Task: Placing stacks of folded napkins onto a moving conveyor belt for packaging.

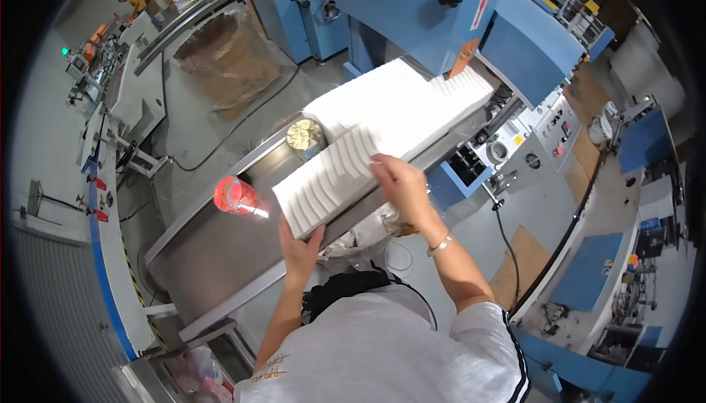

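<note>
A white block of layered soft sheets [327,179], its top edges fanned in wavy ridges, lies slanted above a metal trough. My left hand [300,252] grips its near left end, thumb and fingers at opposite sides. At its right end my right hand [401,186] is closed, fingertips pinched on the sheets' edge. Behind it a larger white pile of the same material [386,101] reaches back to the blue machine. To the left stand a red cylindrical container [237,195] and a round container with a pale yellow patterned top [305,137].
The metal trough [213,256] runs down to the lower left with raised rims. A tall blue machine [412,6] with a black knob rises at the back. A control panel [555,134] is to the right. Bagged white material [368,230] hangs below the trough. Cables cross the floor.
</note>
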A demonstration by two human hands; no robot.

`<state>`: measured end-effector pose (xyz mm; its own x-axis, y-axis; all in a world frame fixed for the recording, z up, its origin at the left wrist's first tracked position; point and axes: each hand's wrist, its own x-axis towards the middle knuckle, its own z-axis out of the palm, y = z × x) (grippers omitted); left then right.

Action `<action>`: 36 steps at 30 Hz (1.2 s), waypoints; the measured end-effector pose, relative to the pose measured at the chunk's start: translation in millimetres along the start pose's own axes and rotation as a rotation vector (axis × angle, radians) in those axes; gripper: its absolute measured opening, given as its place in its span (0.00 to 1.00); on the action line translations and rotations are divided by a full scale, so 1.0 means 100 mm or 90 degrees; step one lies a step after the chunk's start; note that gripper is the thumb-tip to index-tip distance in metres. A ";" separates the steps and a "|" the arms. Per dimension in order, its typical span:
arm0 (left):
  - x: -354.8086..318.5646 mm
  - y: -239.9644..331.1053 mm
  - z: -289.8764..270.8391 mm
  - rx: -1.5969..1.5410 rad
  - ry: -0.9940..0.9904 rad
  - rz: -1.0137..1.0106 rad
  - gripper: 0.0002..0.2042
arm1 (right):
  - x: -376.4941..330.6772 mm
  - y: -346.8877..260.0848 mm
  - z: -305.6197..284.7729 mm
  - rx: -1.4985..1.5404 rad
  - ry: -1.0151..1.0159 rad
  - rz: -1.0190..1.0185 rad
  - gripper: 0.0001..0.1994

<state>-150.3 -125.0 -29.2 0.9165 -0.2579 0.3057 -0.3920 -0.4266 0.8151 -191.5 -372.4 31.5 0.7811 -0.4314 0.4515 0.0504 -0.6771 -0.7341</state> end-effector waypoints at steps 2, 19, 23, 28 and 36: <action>0.00 0.02 -0.01 -0.021 -0.011 -0.021 0.38 | -0.06 0.24 -0.24 0.029 0.036 0.131 0.10; -0.03 -0.11 -0.18 -0.171 -0.066 -0.133 0.32 | 0.35 1.26 -0.76 -0.073 0.115 0.230 0.27; -0.02 -0.10 -0.17 -0.137 -0.058 -0.081 0.34 | 0.38 1.28 -0.76 -0.156 0.109 0.157 0.27; -0.03 -0.07 -0.17 -0.146 -0.051 -0.078 0.34 | 0.35 1.28 -0.76 -0.200 0.091 0.157 0.26; -0.01 -0.09 -0.17 -0.190 -0.051 -0.062 0.32 | 0.36 1.17 -0.77 -0.303 0.082 0.091 0.22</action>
<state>-146.4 -106.5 -28.6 0.9349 -0.3003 0.1894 -0.2510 -0.1820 0.9507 -205.4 -513.2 0.7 0.6751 -0.5890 0.4442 -0.3634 -0.7896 -0.4945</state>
